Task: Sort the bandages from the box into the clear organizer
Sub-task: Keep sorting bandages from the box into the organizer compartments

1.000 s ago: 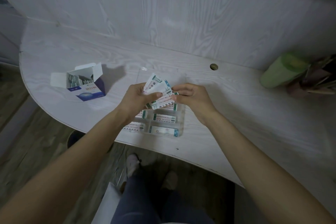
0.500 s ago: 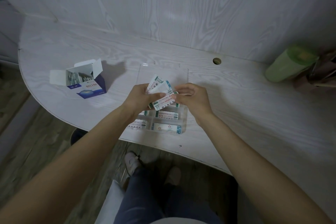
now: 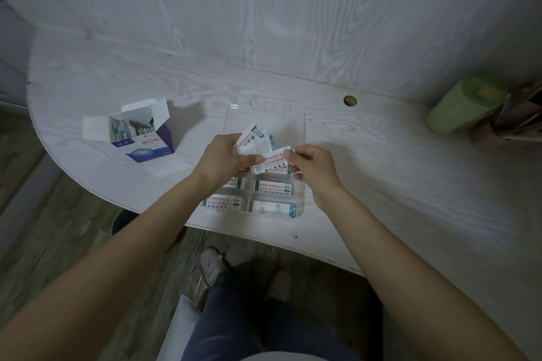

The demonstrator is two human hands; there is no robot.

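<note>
The left hand (image 3: pixel 223 160) grips a fan of papery bandages (image 3: pixel 252 141). The right hand (image 3: pixel 312 168) pinches one flat strip (image 3: pixel 271 163) above the clear plastic organizer (image 3: pixel 299 198) at the tabletop's (image 3: pixel 396 184) near edge.

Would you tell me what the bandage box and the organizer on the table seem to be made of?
The bandage box looks like thin matte cardboard: its white flaps fold open along creases, with blue print outside. The organizer seems clear, glossy plastic: the table shows through its walls and raised lid, which catch small highlights.
</note>
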